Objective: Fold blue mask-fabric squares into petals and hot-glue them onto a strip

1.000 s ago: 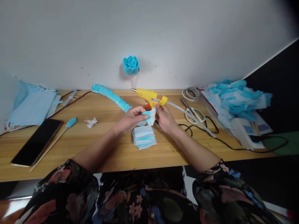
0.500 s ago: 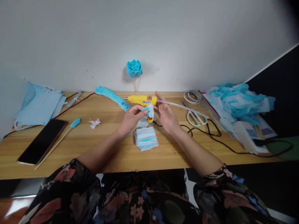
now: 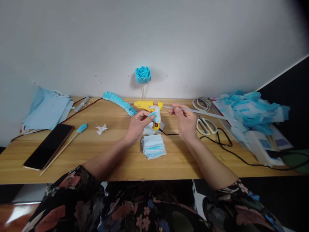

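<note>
My left hand (image 3: 138,124) is closed in a pinch on a small folded blue and white fabric piece (image 3: 155,115), held up just in front of the yellow glue gun (image 3: 146,104). The gun rests on the wooden table (image 3: 116,154) with its nozzle to the left. A clear glue stick (image 3: 207,113) juts from its back to the right. My right hand (image 3: 185,121) pinches this stick close to the gun. A stack of cut blue and white squares (image 3: 154,146) lies on the table under my hands.
A blue fabric rose (image 3: 142,74) on a stick leans on the wall. A pleated blue strip (image 3: 119,102), scissors (image 3: 205,124), a white coil (image 3: 200,103) and a black cable lie nearby. Blue scraps (image 3: 251,108) pile at right. Masks (image 3: 47,111), phone (image 3: 49,145) and blue-tipped stick (image 3: 64,147) lie at left.
The glue gun went from raised in my right hand to resting on the table. My right hand let go of its handle and shifted right onto the glue stick. The left hand kept the fabric piece.
</note>
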Demonstrator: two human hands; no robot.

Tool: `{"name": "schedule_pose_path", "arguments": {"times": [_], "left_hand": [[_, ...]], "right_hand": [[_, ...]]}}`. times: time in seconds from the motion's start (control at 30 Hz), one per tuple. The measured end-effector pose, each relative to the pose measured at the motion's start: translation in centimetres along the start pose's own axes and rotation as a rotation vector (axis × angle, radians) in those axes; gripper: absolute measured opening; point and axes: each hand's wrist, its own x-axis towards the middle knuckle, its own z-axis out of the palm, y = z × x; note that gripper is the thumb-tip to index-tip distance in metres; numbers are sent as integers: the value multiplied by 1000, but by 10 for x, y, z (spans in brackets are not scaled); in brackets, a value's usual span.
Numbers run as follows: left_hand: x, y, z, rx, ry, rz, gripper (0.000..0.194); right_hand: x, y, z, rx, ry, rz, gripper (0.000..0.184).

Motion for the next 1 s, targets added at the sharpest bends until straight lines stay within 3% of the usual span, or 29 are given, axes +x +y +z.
{"name": "schedule_pose_path", "arguments": {"times": [0.3,0.47,0.53,0.63,0.8,1.0], "left_hand": [[-4,1,5,58,-23,32,28],[-1,-4,1,31,-43,50,34],[0,-4,0,27,-31,58,34],[1,-3,0,36,-47,55,33],[-1,-3,1,44,-107,36,34],[0,-5,-1,79,-128,26,32]], "right_hand": [[0,-4,0,-60,49,-61,27],[0,-1,1,-24,75,-63,41],[0,2,1,29,19,-15,46],[-2,7,2,87,-169,125,54],[-5,11,4,90,-493,280,49],[-7,16,2,98,-544,473,52]]}}
